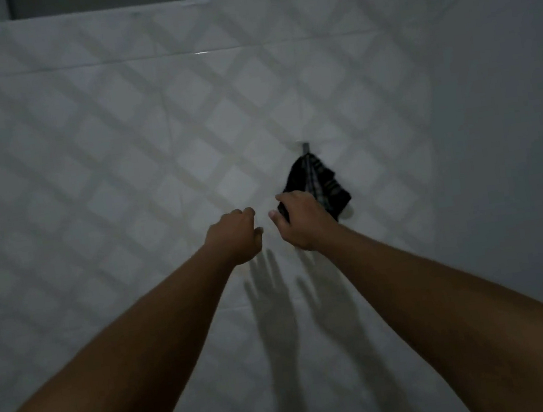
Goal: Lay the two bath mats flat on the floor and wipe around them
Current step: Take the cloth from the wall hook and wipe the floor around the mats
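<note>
A dark cloth (324, 181) with a checked strip hangs from a small metal hook (305, 147) on the tiled wall. My right hand (301, 221) is raised to the cloth's lower left corner, and its fingers close on that dark edge. Just to its left, my left hand (236, 236) is held up with the fingers curled in and nothing in it, a short gap from the right hand. Both forearms stretch up from the bottom of the view. No bath mat is in sight.
The wall (118, 156) is pale tile with a diamond pattern, dimly lit. A window frame (98, 0) sits at the top left. A plain side wall (509, 105) meets it on the right. Shadows of both hands fall on the tiles below.
</note>
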